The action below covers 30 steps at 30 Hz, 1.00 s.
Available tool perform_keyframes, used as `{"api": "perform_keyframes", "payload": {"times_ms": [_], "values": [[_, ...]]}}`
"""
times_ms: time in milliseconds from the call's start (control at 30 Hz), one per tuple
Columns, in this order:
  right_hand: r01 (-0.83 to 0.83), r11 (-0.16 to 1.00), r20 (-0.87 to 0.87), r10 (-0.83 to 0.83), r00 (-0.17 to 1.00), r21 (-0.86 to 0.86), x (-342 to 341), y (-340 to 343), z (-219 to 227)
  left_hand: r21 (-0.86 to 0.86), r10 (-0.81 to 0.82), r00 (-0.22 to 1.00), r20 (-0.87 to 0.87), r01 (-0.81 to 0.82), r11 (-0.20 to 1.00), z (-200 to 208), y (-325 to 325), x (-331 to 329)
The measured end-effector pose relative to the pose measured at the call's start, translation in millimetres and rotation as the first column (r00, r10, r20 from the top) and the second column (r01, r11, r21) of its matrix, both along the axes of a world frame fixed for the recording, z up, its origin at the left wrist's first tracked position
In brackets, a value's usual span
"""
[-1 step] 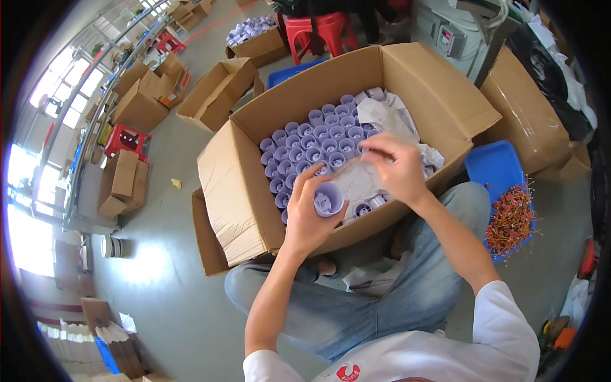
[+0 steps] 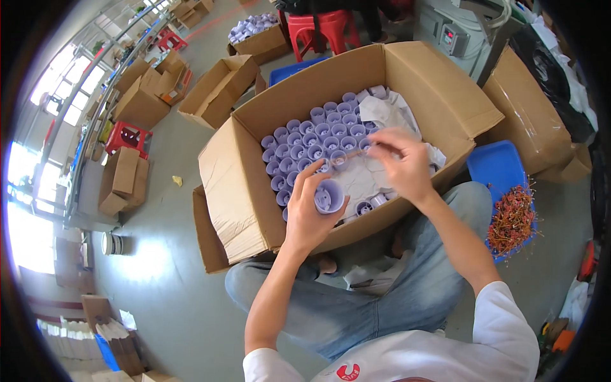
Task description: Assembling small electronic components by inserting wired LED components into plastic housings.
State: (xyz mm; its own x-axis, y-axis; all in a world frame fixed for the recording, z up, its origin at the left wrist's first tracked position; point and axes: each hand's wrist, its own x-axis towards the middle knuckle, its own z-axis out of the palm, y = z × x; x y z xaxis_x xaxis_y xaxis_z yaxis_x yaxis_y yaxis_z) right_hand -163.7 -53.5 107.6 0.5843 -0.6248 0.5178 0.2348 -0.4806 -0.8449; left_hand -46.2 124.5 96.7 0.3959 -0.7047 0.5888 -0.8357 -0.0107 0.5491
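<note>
My left hand (image 2: pixel 307 207) is wrapped round a light purple plastic cup (image 2: pixel 329 196), its open mouth turned up toward me. Inside its floor are small details too fine to read. To the right and slightly farther off, my right hand (image 2: pixel 402 160) has its thumb and fingers pinched together. A thin, blurred strand (image 2: pixel 347 157) seems to stretch from those fingertips toward the left fingers; its kind cannot be told. Beneath both hands is a large open cardboard box (image 2: pixel 331 70). Rows of similar purple cups (image 2: pixel 315 153) stand in it, beside crumpled white paper (image 2: pixel 359 178).
A blue tray (image 2: pixel 493 159) with a heap of thin reddish wire-like pieces (image 2: pixel 512 216) lies by my right knee. Other cardboard boxes (image 2: pixel 219 89) and a red stool (image 2: pixel 321 28) stand beyond. A grey machine (image 2: pixel 452 41) is at the far right.
My right hand has shifted slightly to the right, its fingertips still pinched. The left hand keeps its hold on the cup, with almost no movement.
</note>
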Motion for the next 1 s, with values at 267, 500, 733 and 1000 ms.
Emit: {"api": "perform_keyframes", "payload": {"times_ms": [267,500,733,1000], "values": [[-0.125,0.989,0.226,0.139,0.964,-0.076,-19.1,10.0,12.4,-0.113,0.180,0.980,-0.083,-0.189,0.975,-12.2,-5.5,-4.5],[-0.102,0.949,0.120,0.143,0.982,-0.299,-18.0,31.5,7.9,-0.155,0.169,0.985,-0.045,-0.174,0.972,-16.0,-8.6,-3.8],[-0.084,0.938,0.120,0.131,0.984,-0.337,-15.9,32.8,2.0,-0.143,0.156,0.986,-0.059,-0.163,0.976,-15.0,-9.1,-5.0],[-0.155,0.953,0.027,0.167,0.986,-0.261,-14.0,40.7,-2.6,-0.099,0.054,0.998,0.018,-0.052,0.994,-8.9,-10.0,-7.9]]}}
